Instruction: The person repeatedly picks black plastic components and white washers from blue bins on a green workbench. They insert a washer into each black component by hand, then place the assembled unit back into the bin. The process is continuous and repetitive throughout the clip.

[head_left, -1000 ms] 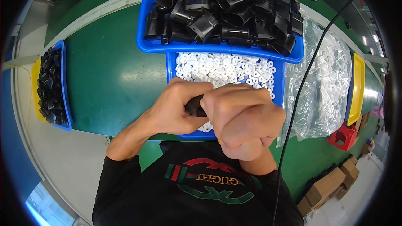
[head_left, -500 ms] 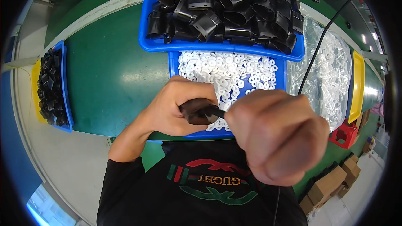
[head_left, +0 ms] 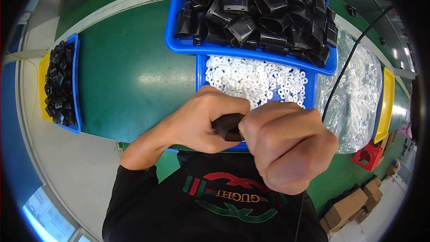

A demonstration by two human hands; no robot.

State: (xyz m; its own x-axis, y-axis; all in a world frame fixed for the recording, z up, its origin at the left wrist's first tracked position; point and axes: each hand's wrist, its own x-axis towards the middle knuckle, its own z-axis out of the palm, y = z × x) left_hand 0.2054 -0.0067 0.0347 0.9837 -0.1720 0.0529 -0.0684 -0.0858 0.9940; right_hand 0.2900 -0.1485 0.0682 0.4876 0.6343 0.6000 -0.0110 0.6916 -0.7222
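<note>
Left grip (head_left: 199, 117) holds black part (head_left: 227, 126); table (head_left: 121, 71) stretches leftward.

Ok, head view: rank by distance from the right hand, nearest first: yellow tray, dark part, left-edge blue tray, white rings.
1. Dark part, gripped in the left hand
2. White rings, mid-view, just beyond
3. Yellow tray, right side
4. Blue tray, far left

Beyond the right hand (head_left: 289, 143) I see glossy black plastic fittings (head_left: 268, 6); to its right, crinkled, shiny plastic film (head_left: 354, 103).
</note>
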